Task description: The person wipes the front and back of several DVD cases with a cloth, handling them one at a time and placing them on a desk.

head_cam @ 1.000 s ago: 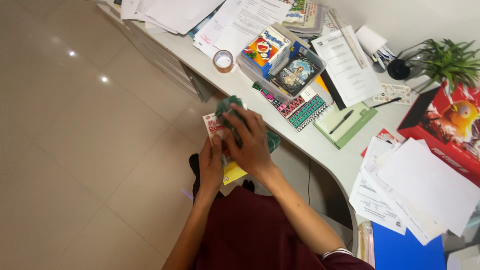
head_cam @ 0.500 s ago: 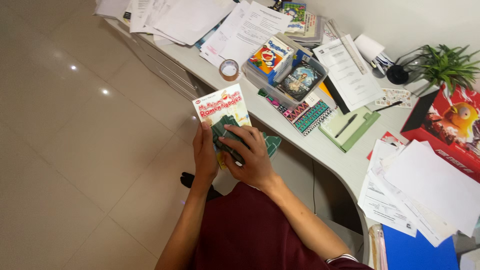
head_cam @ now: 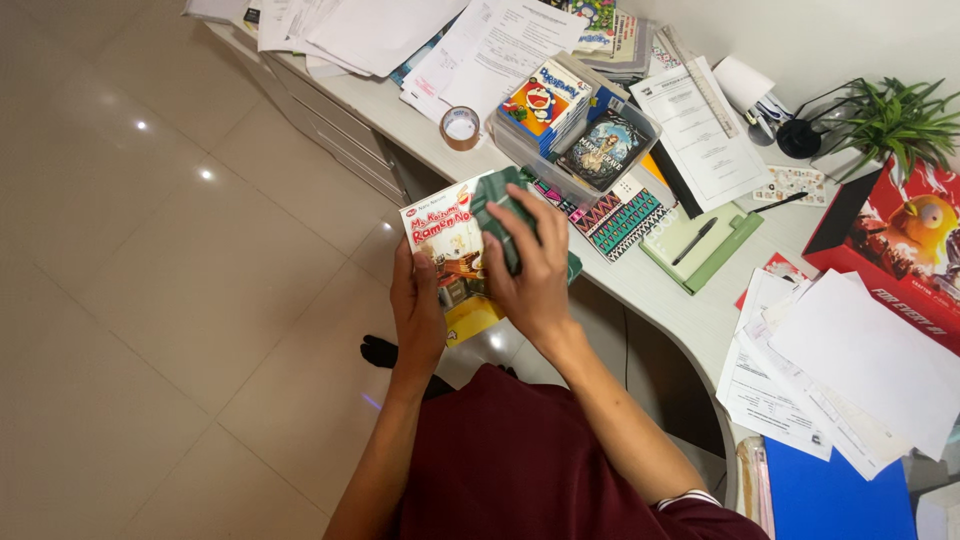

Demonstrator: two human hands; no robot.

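My left hand [head_cam: 418,310] grips a small paperback comic book [head_cam: 448,255] with a white, red and yellow cover, held over the floor in front of the desk. My right hand [head_cam: 532,272] presses a folded dark green cloth [head_cam: 497,212] against the book's upper right part. Both hands are just in front of the desk edge [head_cam: 640,290]. My dark red shirt fills the bottom of the view.
A clear bin of comic books [head_cam: 575,125] stands on the desk behind my hands, with a tape roll [head_cam: 460,128], a patterned notebook [head_cam: 620,215], a green notebook with pen [head_cam: 697,242], loose papers [head_cam: 840,370], a red box [head_cam: 900,250], a potted plant [head_cam: 885,120]. Tiled floor lies to the left.
The cloth in my right hand has slid from the book's lower middle up to its top right corner. The book sits slightly lower and tilted.
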